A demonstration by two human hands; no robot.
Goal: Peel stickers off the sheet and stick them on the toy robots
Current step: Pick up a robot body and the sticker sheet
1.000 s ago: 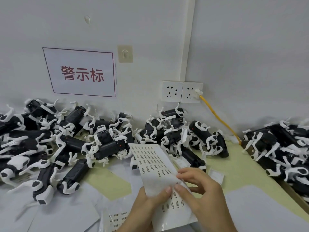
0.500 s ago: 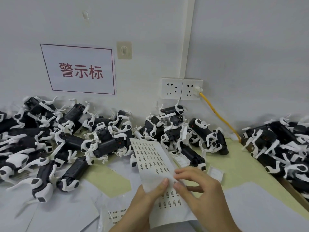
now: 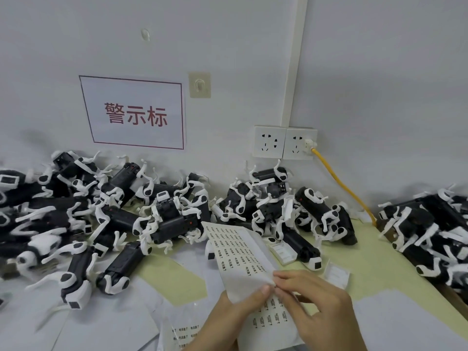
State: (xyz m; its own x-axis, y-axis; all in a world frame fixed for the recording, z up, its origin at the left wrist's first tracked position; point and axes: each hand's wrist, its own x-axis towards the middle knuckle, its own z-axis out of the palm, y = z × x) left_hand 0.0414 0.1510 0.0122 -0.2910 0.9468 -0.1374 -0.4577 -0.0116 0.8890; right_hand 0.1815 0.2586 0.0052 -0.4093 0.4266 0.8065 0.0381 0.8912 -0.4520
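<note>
A white sticker sheet [image 3: 240, 252] printed with rows of small black labels is held up over the table, bent across its middle. My left hand [image 3: 235, 310] grips it from below, thumb pressed on the bare white strip. My right hand [image 3: 321, 305] pinches at the sheet's right edge with thumb and forefinger, right beside the left thumb. Black-and-white toy robots [image 3: 167, 219] lie heaped along the wall behind the sheet, with a nearer one [image 3: 76, 282] at the left and another pile [image 3: 435, 236] at the right.
More sticker sheets and white backing papers [image 3: 106, 323] cover the green table [image 3: 364, 269]. Small white plastic covers [image 3: 335, 274] lie right of the sheet. A yellow cable [image 3: 342, 183] runs from the wall sockets [image 3: 285, 142] down to the table. A red-lettered sign [image 3: 135, 114] hangs on the wall.
The view has shifted slightly. My right fingertips have closed in on the sheet's right edge next to the left thumb; the sheet stays held in about the same place.
</note>
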